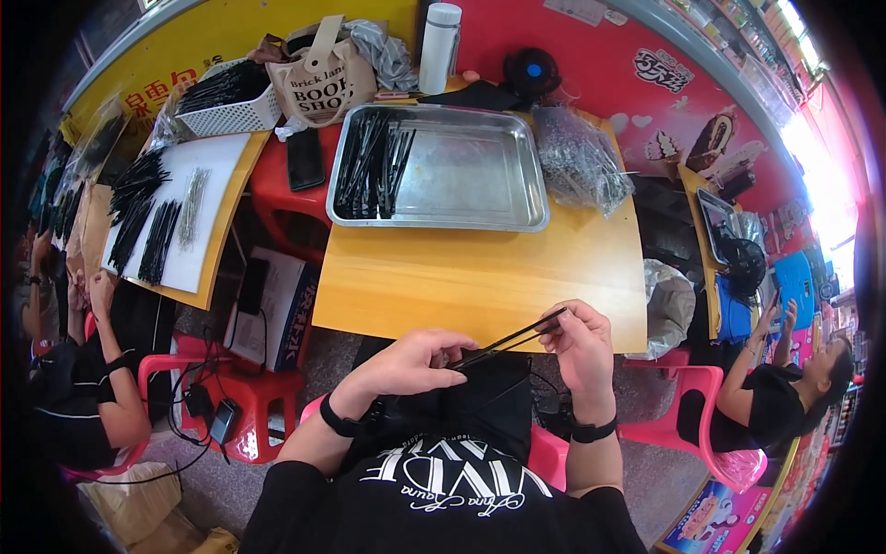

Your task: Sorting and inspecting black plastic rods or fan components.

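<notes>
My left hand [413, 365] and my right hand [581, 343] are both closed on a slim black strip piece [512, 338]. Two narrow lengths of it show between the hands, and it slants up toward the right hand. It is held over the near edge of the wooden table [443, 277]. Its exact kind is not clear. On the table beyond, a shallow metal tray [471, 217] holds a pile of similar black strips [374, 166] along its left side.
A clear plastic bag of thin pieces [581, 157] lies right of the tray. Behind it stand a white bottle [439, 51], a canvas bag [323, 88] and a black fan [532, 74]. A phone [305, 159] rests on a red stool. People sit at side tables left and right.
</notes>
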`<state>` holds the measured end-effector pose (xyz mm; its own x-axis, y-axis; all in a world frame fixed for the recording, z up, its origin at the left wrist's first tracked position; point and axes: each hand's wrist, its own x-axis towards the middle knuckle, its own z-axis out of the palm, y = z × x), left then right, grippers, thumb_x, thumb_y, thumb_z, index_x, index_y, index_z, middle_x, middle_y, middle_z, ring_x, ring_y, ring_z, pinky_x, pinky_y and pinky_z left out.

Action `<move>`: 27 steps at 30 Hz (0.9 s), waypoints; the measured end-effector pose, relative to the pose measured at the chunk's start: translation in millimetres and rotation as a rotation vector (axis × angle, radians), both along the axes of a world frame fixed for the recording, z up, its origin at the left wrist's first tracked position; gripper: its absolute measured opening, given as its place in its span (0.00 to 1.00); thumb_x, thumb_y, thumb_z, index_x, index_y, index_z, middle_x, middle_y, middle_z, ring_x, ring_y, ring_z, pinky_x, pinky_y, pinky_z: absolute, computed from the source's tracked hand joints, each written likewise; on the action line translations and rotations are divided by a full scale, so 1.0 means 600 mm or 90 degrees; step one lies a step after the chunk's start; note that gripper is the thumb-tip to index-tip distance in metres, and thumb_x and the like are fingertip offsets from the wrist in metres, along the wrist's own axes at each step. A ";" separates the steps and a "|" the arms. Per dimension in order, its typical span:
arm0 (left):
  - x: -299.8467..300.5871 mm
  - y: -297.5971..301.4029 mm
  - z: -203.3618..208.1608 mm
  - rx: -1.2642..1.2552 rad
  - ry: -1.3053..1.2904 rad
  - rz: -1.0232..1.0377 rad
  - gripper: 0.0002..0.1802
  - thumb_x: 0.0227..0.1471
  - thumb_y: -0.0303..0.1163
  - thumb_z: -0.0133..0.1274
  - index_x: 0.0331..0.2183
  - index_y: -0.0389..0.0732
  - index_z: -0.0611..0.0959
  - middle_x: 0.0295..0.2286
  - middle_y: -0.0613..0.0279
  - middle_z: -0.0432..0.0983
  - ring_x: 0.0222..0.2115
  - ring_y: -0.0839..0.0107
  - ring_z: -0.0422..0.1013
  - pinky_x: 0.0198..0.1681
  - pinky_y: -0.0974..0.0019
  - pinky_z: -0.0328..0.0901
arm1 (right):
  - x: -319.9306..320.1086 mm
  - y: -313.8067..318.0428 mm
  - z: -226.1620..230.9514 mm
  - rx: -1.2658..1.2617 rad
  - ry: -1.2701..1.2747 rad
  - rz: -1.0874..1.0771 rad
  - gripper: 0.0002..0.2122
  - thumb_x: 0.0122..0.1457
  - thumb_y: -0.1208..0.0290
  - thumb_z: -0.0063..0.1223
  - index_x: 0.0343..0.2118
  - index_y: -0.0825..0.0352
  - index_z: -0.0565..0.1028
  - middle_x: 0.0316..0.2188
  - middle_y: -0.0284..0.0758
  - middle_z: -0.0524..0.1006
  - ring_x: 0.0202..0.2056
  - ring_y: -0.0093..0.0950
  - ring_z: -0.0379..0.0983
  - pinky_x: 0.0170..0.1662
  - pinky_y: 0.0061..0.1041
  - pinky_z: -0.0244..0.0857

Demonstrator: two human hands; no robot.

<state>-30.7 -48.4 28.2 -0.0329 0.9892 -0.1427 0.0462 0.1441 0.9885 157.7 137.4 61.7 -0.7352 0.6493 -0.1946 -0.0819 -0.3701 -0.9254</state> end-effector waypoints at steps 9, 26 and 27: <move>0.025 0.017 -0.047 -0.063 -0.440 0.032 0.12 0.52 0.21 0.50 0.41 0.30 0.75 0.28 0.59 0.75 0.26 0.75 0.73 0.31 0.73 0.68 | 0.001 -0.033 0.001 0.085 0.012 -0.017 0.07 0.62 0.74 0.45 0.34 0.71 0.75 0.31 0.38 0.79 0.27 0.21 0.74 0.29 0.14 0.65; 0.042 0.010 -0.046 0.004 -0.432 0.053 0.08 0.51 0.21 0.53 0.36 0.35 0.73 0.33 0.53 0.76 0.24 0.74 0.73 0.27 0.76 0.65 | 0.011 -0.044 -0.004 0.282 0.007 -0.024 0.07 0.61 0.76 0.45 0.32 0.73 0.75 0.32 0.42 0.77 0.32 0.24 0.73 0.33 0.17 0.64; 0.043 0.010 -0.044 -0.012 -0.432 0.068 0.08 0.51 0.22 0.53 0.35 0.35 0.73 0.33 0.54 0.76 0.24 0.75 0.72 0.27 0.77 0.64 | 0.012 -0.044 -0.006 0.279 0.027 -0.017 0.07 0.60 0.77 0.45 0.32 0.73 0.75 0.33 0.41 0.78 0.33 0.24 0.73 0.34 0.17 0.63</move>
<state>-4.9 -42.2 1.6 -0.0265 0.9827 -0.1832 -0.5983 0.1312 0.7905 165.2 111.0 58.0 -0.7179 0.6833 0.1329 -0.1268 0.0593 -0.9901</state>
